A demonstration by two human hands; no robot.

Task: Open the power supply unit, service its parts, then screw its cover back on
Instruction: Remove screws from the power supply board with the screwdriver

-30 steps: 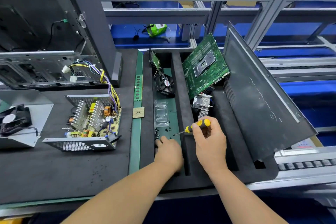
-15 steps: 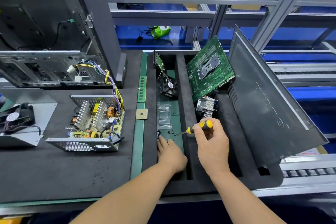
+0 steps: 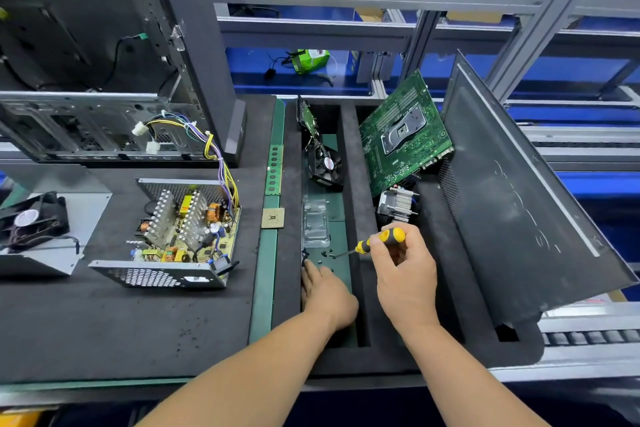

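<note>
Two hands in the foam tray (image 3: 360,156) on the right: the right hand (image 3: 407,274) is wrapped round the one screwdriver (image 3: 375,242), yellow-and-black handle up, its tip down among a scatter of small black screws (image 3: 325,254), too small to count. The left hand (image 3: 323,291) lies flat in the same slot, fingers straight and reaching toward those screws, holding nothing. Well over to the left on the dark surface (image 3: 104,329) sits the power supply (image 3: 176,236), cover off, its board and two heatsinks bare. Its cover (image 3: 52,236) lies just left of it with one fan (image 3: 29,222) on it. Back in the tray: one motherboard (image 3: 405,132) leaning up, a second fan (image 3: 325,166), one cooler (image 3: 398,204), one side panel (image 3: 519,198) tilted.
</note>
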